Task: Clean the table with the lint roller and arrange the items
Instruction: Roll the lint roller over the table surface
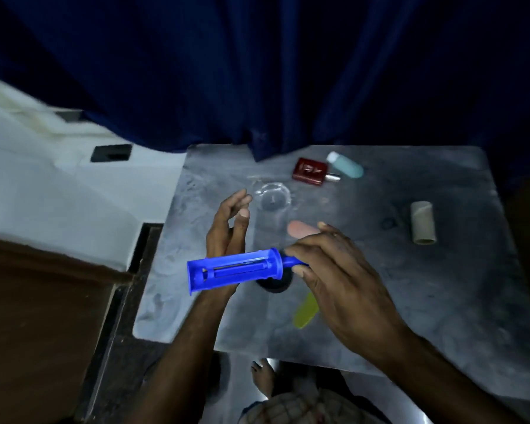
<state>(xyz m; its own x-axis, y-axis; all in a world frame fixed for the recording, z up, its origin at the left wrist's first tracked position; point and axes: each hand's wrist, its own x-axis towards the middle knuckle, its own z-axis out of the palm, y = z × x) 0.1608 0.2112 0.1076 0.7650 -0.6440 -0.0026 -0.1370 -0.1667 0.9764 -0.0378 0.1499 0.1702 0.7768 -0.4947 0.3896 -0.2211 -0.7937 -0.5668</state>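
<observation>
The right hand (334, 270) pinches the blue lint roller frame (236, 269) by its handle above the grey table (441, 286); at its nine o'clock the left hand (227, 231) waits, fingers loosely spread (cardboard tube (423, 221) at two o'clock).

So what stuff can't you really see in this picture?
- Dark round thing, head view: mostly hidden under the blue lint roller frame and right hand.
- Pink object: partly covered by right fingers, blurred.
- Red bottle label: too small to read.
- Left hand palm: faces away.
</observation>
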